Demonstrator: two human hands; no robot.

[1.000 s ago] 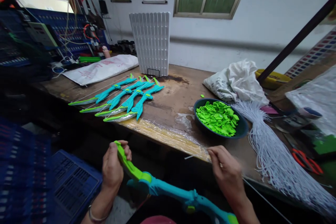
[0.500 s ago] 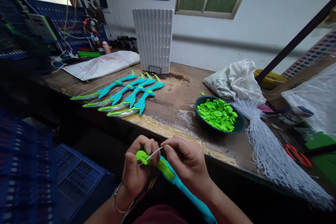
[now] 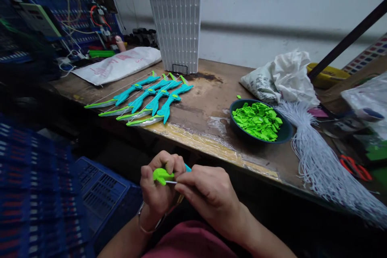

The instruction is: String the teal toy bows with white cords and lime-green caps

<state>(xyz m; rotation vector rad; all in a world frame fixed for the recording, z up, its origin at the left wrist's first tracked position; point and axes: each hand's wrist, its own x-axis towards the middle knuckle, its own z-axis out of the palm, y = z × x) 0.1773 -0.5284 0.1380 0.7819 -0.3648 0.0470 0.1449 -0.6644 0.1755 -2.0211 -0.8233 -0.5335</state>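
Note:
My left hand (image 3: 161,185) is wrapped round the green end of a toy bow (image 3: 163,175), held in front of the table's edge. Between thumb and finger, my right hand (image 3: 211,191) pinches a white string (image 3: 171,182) that runs taut to the bow's green tip. Most of the bow's turquoise body is hidden behind the hands; a small bit shows above the right fingers. On the table lie several strung toy bows (image 3: 169,102), turquoise with green and clear limbs, side by side at a slant.
A dark bowl (image 3: 286,131) full of green plastic pieces stands right of the middle. A bundle of white strings (image 3: 323,161) hangs over the table edge near orange-handled scissors (image 3: 355,167). Behind are a white sack (image 3: 290,74) and an upright grey tray (image 3: 178,28). Blue crates (image 3: 102,189) stand lower left.
My right hand has drawn the string lower and now covers more of the bow, whose turquoise body has swung out of sight. The camera view has tilted down.

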